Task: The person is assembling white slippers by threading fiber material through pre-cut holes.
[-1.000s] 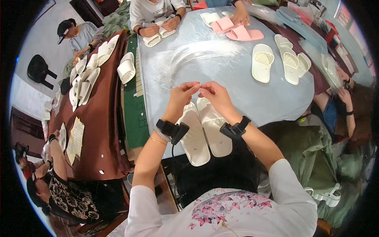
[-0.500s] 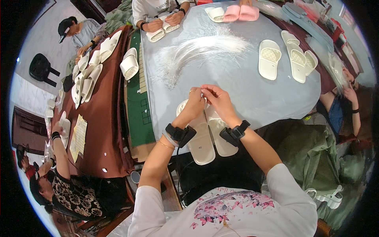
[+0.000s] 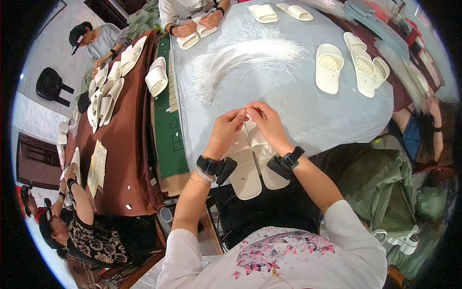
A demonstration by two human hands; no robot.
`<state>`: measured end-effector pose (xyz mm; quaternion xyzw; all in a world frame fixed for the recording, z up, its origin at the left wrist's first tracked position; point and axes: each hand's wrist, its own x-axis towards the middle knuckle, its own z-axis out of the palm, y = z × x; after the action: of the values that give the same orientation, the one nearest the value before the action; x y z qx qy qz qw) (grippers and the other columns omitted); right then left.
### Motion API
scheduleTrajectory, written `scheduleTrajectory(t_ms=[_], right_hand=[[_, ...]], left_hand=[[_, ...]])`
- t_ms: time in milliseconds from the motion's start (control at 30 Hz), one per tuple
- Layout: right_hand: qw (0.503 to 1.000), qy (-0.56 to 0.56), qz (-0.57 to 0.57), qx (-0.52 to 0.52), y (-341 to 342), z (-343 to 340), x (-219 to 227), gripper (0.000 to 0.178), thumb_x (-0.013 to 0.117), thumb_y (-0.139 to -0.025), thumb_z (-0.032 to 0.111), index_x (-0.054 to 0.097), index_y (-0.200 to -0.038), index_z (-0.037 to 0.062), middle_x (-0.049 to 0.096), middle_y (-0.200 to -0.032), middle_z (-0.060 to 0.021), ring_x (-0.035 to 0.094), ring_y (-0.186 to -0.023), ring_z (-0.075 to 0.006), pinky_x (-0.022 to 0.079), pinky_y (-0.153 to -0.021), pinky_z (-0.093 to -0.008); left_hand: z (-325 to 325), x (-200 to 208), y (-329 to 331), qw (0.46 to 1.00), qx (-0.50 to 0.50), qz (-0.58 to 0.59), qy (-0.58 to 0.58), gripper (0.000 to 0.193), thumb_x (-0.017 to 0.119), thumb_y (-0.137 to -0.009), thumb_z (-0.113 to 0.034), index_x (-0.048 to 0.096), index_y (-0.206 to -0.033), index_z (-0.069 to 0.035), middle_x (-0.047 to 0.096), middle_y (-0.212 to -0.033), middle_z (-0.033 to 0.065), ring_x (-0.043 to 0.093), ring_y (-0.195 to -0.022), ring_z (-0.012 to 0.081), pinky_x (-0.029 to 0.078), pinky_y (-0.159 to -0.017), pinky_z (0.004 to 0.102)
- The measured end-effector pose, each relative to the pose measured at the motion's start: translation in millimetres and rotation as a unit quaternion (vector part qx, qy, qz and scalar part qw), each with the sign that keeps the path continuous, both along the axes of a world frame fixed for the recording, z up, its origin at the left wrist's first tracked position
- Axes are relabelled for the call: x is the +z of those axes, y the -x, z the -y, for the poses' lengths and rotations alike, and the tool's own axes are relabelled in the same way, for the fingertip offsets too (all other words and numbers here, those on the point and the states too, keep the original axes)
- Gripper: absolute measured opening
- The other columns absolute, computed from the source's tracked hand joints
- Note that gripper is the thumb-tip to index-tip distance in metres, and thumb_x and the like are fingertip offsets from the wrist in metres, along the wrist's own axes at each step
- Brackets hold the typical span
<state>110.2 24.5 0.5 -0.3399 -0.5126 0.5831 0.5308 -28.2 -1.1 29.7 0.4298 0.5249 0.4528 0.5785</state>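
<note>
My left hand (image 3: 225, 131) and my right hand (image 3: 264, 124) meet above the toe ends of a cream slide slipper pair. Thumb and fingers of each hand pinch together at the fingertips, and whatever they hold is too small to make out. Below my wrists the left slipper (image 3: 245, 177) and the right slipper (image 3: 273, 173) lie side by side, heels toward me at the table's near edge. My hands partly cover their straps. Beyond my hands, a loose heap of thin clear strands (image 3: 255, 52) spreads over the grey table cover (image 3: 313, 120).
Cream slippers lie at the right (image 3: 329, 70) and at the far edge (image 3: 263, 13). Across the table, a person's hands (image 3: 197, 26) handle another pair. Left, a brown-covered table (image 3: 127, 159) bears several slippers and a paper sheet (image 3: 97, 166). A green mat (image 3: 169, 139) lies between.
The pink slippers at the far edge are gone, and a second cream slipper now shows there. My left hand has shifted slightly left and lower, its fingertips still meeting the right hand's.
</note>
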Motion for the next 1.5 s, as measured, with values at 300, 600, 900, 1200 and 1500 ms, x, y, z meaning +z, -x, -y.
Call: scheduleTrajectory(t_ms=[300,600,900,1200,1500], right_hand=[[0.998,0.056,0.013,0.012,-1.2,0.6,4.3,0.017,0.056,-0.085,0.015,0.06,-0.095,0.0018,0.058,-0.081,0.002,0.049,-0.071,-0.0046,0.041,-0.064,-0.0196],[0.994,-0.034,0.098,0.016,3.2,7.4,8.5,0.015,0.061,-0.081,0.014,0.061,-0.089,0.0017,0.061,-0.079,-0.0036,0.055,-0.067,-0.008,0.044,-0.061,-0.0211],[0.986,-0.021,0.164,-0.001,4.0,8.4,13.2,0.018,0.06,-0.08,0.015,0.06,-0.089,0.0002,0.062,-0.078,-0.0069,0.057,-0.066,-0.0123,0.045,-0.062,-0.0241],[0.988,-0.014,0.153,0.011,5.6,8.3,13.3,0.016,0.06,-0.08,0.014,0.061,-0.088,0.0001,0.062,-0.077,-0.0076,0.058,-0.066,-0.0124,0.045,-0.062,-0.024],[0.987,-0.024,0.159,0.003,5.2,7.7,13.7,0.015,0.059,-0.08,0.013,0.06,-0.087,-0.0002,0.062,-0.077,-0.0076,0.057,-0.066,-0.0123,0.045,-0.061,-0.0239]], left_hand=[[9.0,-7.1,6.5,0.991,0.071,0.111,0.023,0.026,0.055,-0.088,-0.019,0.057,-0.105,0.0,0.053,-0.079,-0.0017,0.042,-0.065,0.0042,0.035,-0.057,0.0158],[10.4,-15.9,6.1,0.965,0.136,0.224,-0.031,0.018,0.053,-0.088,-0.012,0.055,-0.102,-0.002,0.053,-0.08,-0.0007,0.049,-0.073,0.0071,0.041,-0.068,0.0188],[12.1,-24.0,6.0,0.967,0.128,0.211,-0.067,0.017,0.055,-0.087,-0.013,0.057,-0.1,-0.002,0.055,-0.08,-0.0011,0.049,-0.071,0.0066,0.039,-0.066,0.0192],[13.1,-25.0,6.9,0.968,0.12,0.205,-0.078,0.016,0.054,-0.087,-0.012,0.056,-0.1,-0.002,0.054,-0.081,-0.0007,0.048,-0.072,0.0069,0.04,-0.068,0.0189],[13.6,-22.9,5.0,0.974,0.118,0.181,-0.073,0.016,0.054,-0.087,-0.012,0.056,-0.1,-0.002,0.054,-0.082,-0.0012,0.048,-0.072,0.0061,0.039,-0.066,0.0186]])
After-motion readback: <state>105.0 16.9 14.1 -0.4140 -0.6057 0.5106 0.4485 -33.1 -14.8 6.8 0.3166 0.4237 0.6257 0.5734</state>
